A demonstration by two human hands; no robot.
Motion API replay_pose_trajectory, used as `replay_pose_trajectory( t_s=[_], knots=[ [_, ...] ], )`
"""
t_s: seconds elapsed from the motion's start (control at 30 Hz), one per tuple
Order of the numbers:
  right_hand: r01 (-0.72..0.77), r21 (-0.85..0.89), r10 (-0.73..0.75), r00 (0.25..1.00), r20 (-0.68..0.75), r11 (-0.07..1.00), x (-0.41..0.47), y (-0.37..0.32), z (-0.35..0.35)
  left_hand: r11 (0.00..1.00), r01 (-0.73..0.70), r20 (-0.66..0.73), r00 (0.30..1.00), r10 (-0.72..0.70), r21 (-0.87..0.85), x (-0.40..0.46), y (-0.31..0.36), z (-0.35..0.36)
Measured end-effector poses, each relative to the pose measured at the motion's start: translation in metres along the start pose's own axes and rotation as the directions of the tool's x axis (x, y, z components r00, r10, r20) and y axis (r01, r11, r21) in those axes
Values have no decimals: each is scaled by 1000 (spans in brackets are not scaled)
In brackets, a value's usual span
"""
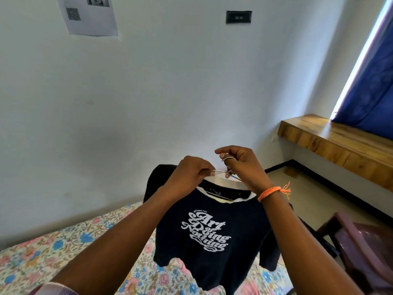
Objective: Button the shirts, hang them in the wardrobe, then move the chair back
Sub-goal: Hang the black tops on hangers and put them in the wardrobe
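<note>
A dark navy T-shirt (212, 248) with white lettering and a white collar trim hangs on a thin metal hanger (221, 171) held up over the bed. My left hand (189, 173) grips the hanger's left shoulder wire at the collar. My right hand (238, 165) pinches the hanger's hook and neck, with an orange thread band on its wrist. A purple plastic chair (365, 248) stands at the lower right, partly cut off by the frame edge. The wardrobe is not in view.
A bed with a floral sheet (70, 248) fills the lower left, against a white wall (148, 92). A wooden ledge (340, 143) runs along the right under a blue curtain (374, 81). Tiled floor (302, 199) lies between bed and ledge.
</note>
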State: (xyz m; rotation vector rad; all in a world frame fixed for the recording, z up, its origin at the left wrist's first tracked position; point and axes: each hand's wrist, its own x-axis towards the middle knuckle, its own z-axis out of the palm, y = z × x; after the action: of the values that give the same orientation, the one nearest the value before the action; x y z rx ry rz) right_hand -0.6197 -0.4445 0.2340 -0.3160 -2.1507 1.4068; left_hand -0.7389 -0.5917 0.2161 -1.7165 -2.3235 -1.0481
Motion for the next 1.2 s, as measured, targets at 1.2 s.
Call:
replay_pose_trajectory(
  t_s=[1.2],
  knots=[
    [-698, -715, -508, 635, -582, -53, -551, -36, -400, 727, -519, -159, 847, 507, -449, -17, 498, 280]
  ],
)
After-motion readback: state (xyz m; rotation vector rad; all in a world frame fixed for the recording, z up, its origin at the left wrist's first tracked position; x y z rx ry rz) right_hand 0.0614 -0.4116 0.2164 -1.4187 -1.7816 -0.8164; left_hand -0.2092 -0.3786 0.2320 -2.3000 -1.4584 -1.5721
